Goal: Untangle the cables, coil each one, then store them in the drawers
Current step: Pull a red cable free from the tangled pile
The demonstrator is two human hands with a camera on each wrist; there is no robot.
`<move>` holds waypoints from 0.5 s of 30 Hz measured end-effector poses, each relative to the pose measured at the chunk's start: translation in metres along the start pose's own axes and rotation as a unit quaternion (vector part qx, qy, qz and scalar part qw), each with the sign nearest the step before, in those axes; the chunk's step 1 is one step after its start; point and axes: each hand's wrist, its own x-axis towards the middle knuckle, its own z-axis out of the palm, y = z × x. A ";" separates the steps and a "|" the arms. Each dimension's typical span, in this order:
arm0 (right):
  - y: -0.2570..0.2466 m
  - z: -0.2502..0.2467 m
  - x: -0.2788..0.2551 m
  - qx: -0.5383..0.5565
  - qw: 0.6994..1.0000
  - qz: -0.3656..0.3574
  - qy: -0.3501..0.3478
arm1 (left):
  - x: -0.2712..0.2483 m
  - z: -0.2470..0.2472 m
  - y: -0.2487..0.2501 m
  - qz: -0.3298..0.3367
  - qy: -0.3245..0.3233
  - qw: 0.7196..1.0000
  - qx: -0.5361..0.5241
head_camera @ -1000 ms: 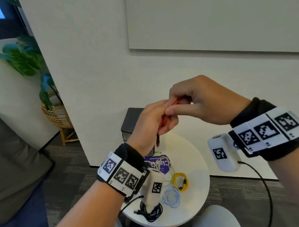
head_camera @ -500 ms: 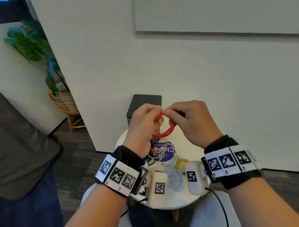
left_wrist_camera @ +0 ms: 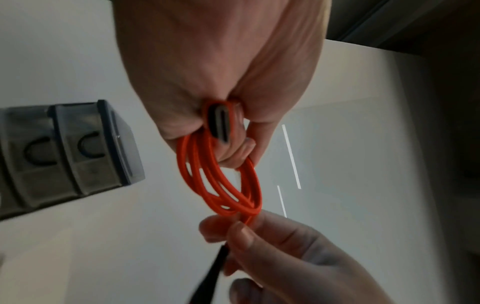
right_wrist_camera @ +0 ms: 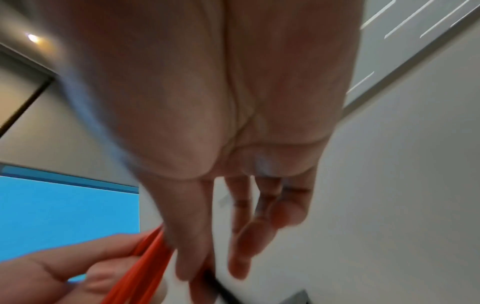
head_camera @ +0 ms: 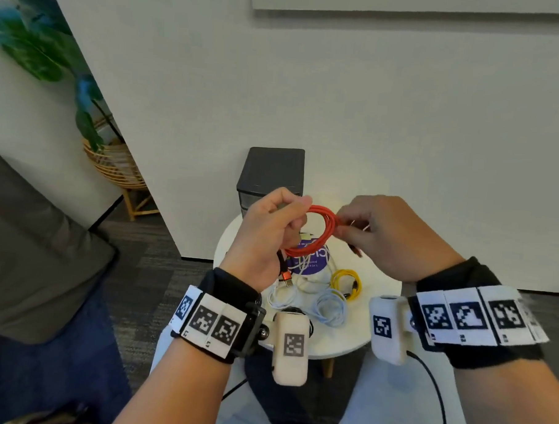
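Note:
An orange cable (head_camera: 322, 228) hangs in a small coil of several loops above the round white table (head_camera: 372, 325). My left hand (head_camera: 272, 230) grips the coil's left side, with one plug (left_wrist_camera: 221, 123) pressed in its palm. My right hand (head_camera: 380, 230) pinches the right side of the coil (left_wrist_camera: 241, 197), and the cable's dark end (left_wrist_camera: 217, 265) hangs below its fingers. In the right wrist view the orange loops (right_wrist_camera: 145, 265) run between both hands. A dark grey drawer unit (head_camera: 273, 176) stands at the table's back, its drawers (left_wrist_camera: 64, 152) closed.
On the table lie a coiled yellow cable (head_camera: 347, 280), a pale blue coil (head_camera: 331, 307), a white cable (head_camera: 282, 295) and a purple round label (head_camera: 308, 261). A wicker plant stand (head_camera: 117, 166) is at the left. A wall is close behind the table.
Both hands came down from in front of the wall to just above the table. The orange cable went from a short bunch between the fingers to a round coil held at both sides.

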 end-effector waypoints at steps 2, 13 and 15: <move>-0.001 0.010 0.002 0.150 0.987 0.014 0.060 | 0.002 0.001 0.002 0.002 -0.008 0.999 -0.040; 0.009 0.038 0.016 0.650 0.745 0.122 0.091 | 0.008 -0.002 0.005 0.012 -0.021 0.999 -0.044; 0.010 0.041 0.017 0.670 0.725 0.129 0.095 | 0.010 -0.002 0.003 0.012 -0.022 0.999 -0.041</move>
